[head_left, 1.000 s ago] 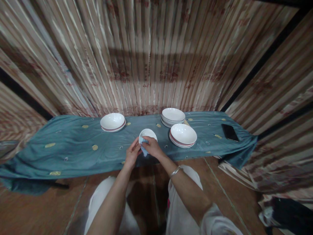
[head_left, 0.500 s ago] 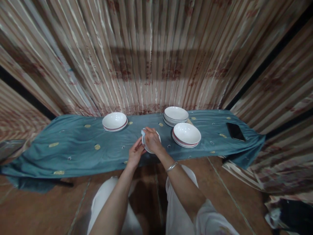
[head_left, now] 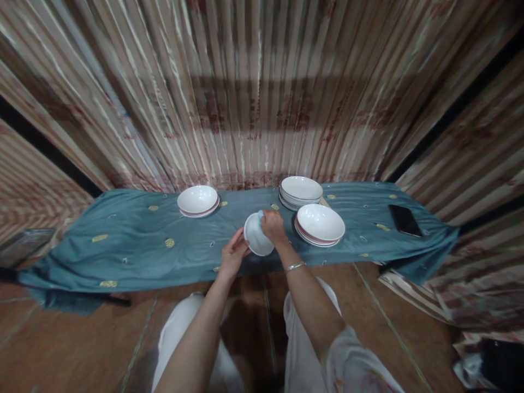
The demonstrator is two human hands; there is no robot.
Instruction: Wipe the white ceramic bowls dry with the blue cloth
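Observation:
A small white bowl (head_left: pixel 257 240) is tilted up in front of me, over the near part of the cloth-covered table, its inside facing me. My left hand (head_left: pixel 234 252) grips its left rim, thumb and fingers closed on the edge. My right hand (head_left: pixel 273 225) is closed at the upper right of the bowl and holds a pale blue cloth (head_left: pixel 261 214) against the rim; most of that cloth is hidden by the fingers. Right of my hands stands a stack of white bowls (head_left: pixel 320 222) with a reddish band.
Behind that stack is a stack of white plates (head_left: pixel 302 189) with dark rims. More bowls (head_left: pixel 198 200) stand at the back left. A black phone (head_left: pixel 404 220) lies on the right of the teal tablecloth (head_left: pixel 143 251). Pleated curtains (head_left: pixel 229 98) hang right behind the table.
My right hand has moved from across the bowl to its right rim, uncovering more of the inside. My left hand keeps its grip. The whole view has shifted slightly.

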